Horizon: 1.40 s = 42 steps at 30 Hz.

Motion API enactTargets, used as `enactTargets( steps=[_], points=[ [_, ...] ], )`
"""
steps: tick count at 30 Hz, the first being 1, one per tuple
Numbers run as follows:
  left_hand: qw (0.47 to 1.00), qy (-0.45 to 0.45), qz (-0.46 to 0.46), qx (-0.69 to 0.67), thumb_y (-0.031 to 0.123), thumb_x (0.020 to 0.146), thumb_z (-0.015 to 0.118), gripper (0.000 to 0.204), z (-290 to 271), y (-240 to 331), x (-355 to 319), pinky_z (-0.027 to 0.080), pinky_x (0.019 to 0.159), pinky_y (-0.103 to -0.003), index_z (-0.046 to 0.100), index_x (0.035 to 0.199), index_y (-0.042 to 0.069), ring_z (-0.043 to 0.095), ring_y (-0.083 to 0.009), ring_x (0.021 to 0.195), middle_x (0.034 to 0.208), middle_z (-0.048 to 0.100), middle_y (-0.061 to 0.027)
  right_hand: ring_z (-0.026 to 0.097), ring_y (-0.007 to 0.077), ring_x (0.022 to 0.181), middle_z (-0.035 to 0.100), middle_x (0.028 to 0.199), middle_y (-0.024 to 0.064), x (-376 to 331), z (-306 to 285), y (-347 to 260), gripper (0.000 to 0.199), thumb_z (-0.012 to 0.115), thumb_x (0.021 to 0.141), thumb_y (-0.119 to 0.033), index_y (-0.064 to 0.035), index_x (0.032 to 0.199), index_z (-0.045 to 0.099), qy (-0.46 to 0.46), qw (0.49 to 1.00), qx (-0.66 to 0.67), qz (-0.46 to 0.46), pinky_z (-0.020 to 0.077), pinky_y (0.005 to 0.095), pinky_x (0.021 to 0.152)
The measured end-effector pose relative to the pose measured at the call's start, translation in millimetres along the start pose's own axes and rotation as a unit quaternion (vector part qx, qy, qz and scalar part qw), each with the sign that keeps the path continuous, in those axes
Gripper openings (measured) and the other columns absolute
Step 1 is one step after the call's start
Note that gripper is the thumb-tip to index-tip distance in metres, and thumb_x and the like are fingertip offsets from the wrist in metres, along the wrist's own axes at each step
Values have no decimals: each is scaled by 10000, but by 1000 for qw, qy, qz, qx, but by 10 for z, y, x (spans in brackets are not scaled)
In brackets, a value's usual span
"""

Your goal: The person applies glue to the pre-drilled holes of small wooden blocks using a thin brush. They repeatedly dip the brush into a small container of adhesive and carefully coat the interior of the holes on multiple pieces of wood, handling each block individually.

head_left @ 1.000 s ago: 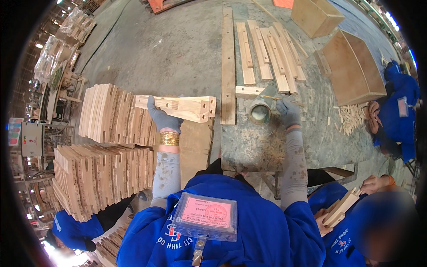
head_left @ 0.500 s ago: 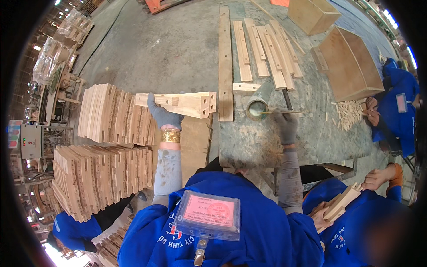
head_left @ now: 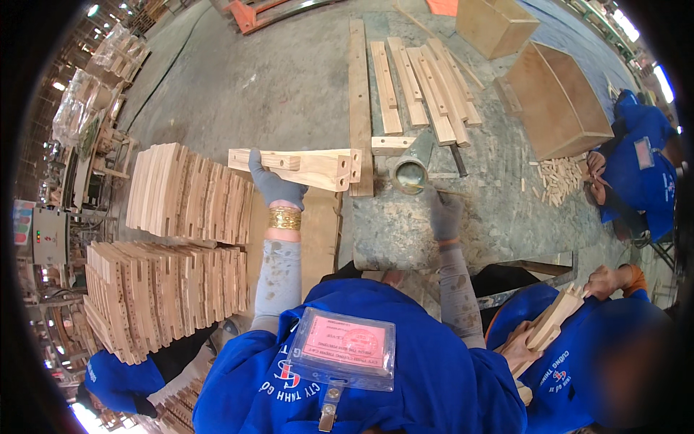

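My left hand (head_left: 280,189), in a grey glove, is closed around a pale wooden furniture part (head_left: 322,173) with round holes in its wide end. That end reaches over the table's left edge, above a long wooden strip (head_left: 359,101). In my right hand (head_left: 446,217), also gloved, is a thin stick (head_left: 458,193). The stick's far end is in the mouth of a cup (head_left: 410,176) of pale liquid, tilted toward me. A short drilled wooden block (head_left: 392,145) and a dark-handled tool (head_left: 458,160) lie just beyond the cup.
Several wooden parts (head_left: 426,90) lie across the table (head_left: 405,239). A pile of dowels (head_left: 560,181) and an open wooden box (head_left: 557,101) are at the right, by a co-worker. Another co-worker at lower right holds a wooden part (head_left: 557,318). Stacked parts (head_left: 166,289) stand at my left.
The view has shifted slightly. My right hand has moved a little left and nearer to me, with the stick slanting into the cup. The wooden part in my left hand has shifted slightly right.
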<state>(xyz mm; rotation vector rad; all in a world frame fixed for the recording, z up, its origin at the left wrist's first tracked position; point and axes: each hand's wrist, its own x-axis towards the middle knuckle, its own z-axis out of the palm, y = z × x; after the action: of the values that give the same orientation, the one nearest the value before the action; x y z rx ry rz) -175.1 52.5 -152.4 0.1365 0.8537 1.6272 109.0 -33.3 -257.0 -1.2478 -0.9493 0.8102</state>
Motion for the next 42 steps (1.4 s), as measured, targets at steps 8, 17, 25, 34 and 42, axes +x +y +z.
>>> enactTargets(
  steps=[8, 17, 25, 34, 42],
  points=[
    [998, 27, -7, 60, 608, 719, 527, 718, 117, -69, -120, 471, 758, -453, 383, 1215, 109, 558, -316, 931, 1102, 500, -121, 611, 139, 743, 620, 932, 84, -114, -104, -218, 199, 523, 886, -146, 15, 988, 581, 60, 904, 354, 230, 500, 245, 688],
    [997, -48, -60, -9, 564, 702, 586, 702, 202, -248, -83, 460, 812, -501, 394, 1192, 100, 544, -364, 938, 1093, 499, -147, 584, 126, 668, 616, 758, 61, -120, 146, -1891, 94, 523, 823, -11, 50, 849, 589, 0, 995, 37, -96, 482, 236, 606],
    [992, -85, -79, -53, 539, 696, 607, 734, 318, -337, -67, 441, 846, -521, 347, 1211, 86, 512, -388, 968, 1119, 458, -154, 605, 145, 689, 627, 776, 80, -154, 240, -2212, 88, 595, 729, 54, -11, 768, 640, -61, 943, -146, -293, 473, 221, 577],
    [990, -86, -104, -36, 554, 703, 583, 728, 397, -308, -145, 448, 840, -504, 360, 1209, 80, 517, -360, 973, 1088, 477, -154, 616, 154, 669, 640, 806, 86, -146, 345, -2199, 77, 599, 754, 53, 7, 804, 635, -87, 949, -94, -288, 495, 240, 588],
    [993, -83, -72, -37, 569, 713, 569, 712, 387, -276, -40, 459, 814, -487, 380, 1196, 81, 525, -337, 952, 1075, 484, -150, 619, 128, 698, 641, 821, 97, -154, 348, -2228, 47, 568, 801, 51, 38, 819, 609, -39, 979, -42, -196, 494, 225, 626]
  ],
)
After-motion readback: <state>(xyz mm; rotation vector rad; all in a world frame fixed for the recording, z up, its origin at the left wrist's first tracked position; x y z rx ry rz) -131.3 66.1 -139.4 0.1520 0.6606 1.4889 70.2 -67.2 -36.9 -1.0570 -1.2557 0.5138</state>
